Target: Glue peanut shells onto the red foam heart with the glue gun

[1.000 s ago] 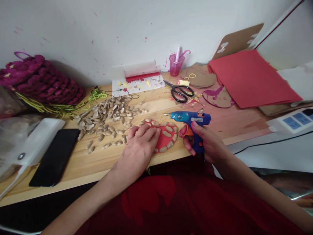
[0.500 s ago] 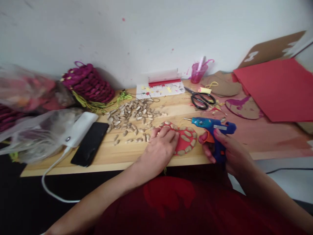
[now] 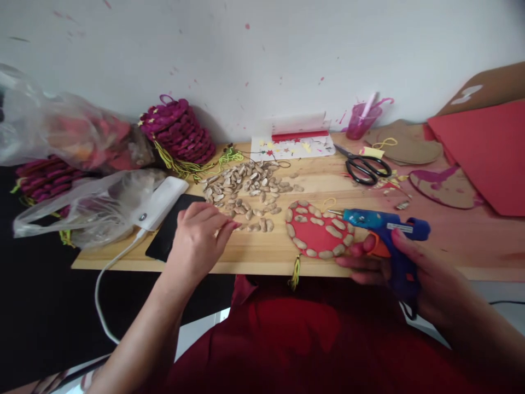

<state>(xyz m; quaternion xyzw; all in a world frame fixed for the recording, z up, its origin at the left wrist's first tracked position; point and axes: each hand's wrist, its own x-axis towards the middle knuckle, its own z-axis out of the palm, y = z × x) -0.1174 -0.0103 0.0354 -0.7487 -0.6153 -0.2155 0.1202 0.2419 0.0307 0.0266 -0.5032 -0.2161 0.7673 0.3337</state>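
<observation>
My right hand [image 3: 394,262] is wrapped round the handle of a blue hot glue gun [image 3: 369,219], its orange trigger under the fingers. The metal nozzle points left, over the upper right of a red disc [image 3: 311,238]. Peanut shells [image 3: 300,243] line the disc's rim, and a few sit in two short rows inside. My left hand [image 3: 197,241] is closed in a pinch at the front of a loose heap of peanut shells [image 3: 250,183]; what its fingertips hold, if anything, is hidden. A yellow-green tassel [image 3: 296,272] hangs below the disc over the table edge.
Black-handled scissors [image 3: 365,167], a pink cup [image 3: 363,120] and cardboard pieces [image 3: 404,142] lie behind the glue gun. Red sheets [image 3: 488,153] are at right. A phone [image 3: 164,241], white power bank [image 3: 164,202], plastic bags [image 3: 110,202] and purple woven pieces [image 3: 180,131] fill the left.
My left hand has left the red disc and moved left to the loose peanut shells. The disc is now uncovered. The glue gun stays beside it in my right hand, and the view has shifted.
</observation>
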